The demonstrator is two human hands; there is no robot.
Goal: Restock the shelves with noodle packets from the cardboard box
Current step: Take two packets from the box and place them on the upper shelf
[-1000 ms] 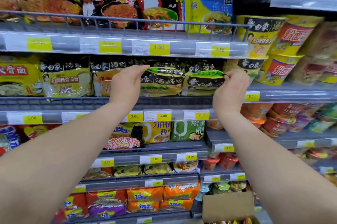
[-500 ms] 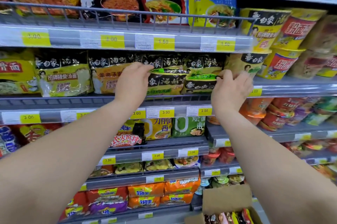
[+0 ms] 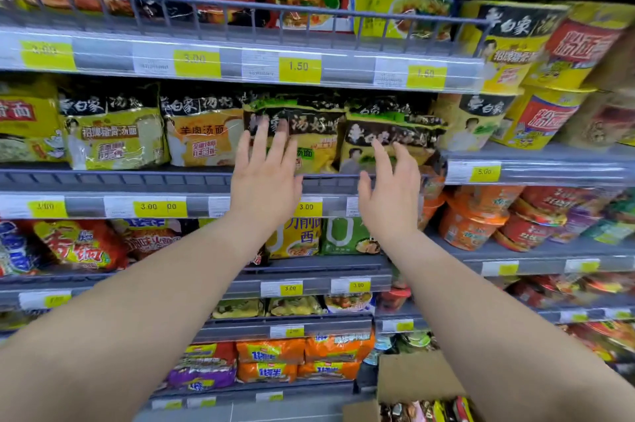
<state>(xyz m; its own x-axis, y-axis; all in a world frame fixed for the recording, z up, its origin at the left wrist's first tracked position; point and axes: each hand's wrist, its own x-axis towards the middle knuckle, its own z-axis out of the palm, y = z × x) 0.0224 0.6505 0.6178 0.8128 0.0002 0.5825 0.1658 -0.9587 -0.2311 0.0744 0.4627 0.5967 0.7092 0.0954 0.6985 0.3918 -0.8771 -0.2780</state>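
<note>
Two black-and-yellow noodle packets with green tops stand side by side on the second shelf point(image 3: 103, 177): one point(image 3: 316, 136) on the left, one point(image 3: 395, 136) on the right. My left hand point(image 3: 264, 174) is spread flat in front of the left packet with nothing in it. Just below the right packet, my right hand point(image 3: 391, 191) has its fingers apart and also holds nothing. The cardboard box point(image 3: 415, 377) sits at the bottom right, flap up, with several colourful packets inside.
Rows of other noodle packets fill the shelves above, below and to the left. Cup and bowl noodles point(image 3: 515, 53) crowd the shelves on the right. Grey rails with yellow price tags point(image 3: 299, 67) run along each shelf front.
Both hands have let go of the two green-topped packets and drawn back a little with fingers spread. The packets now stand on the shelf. The view has moved closer.
</note>
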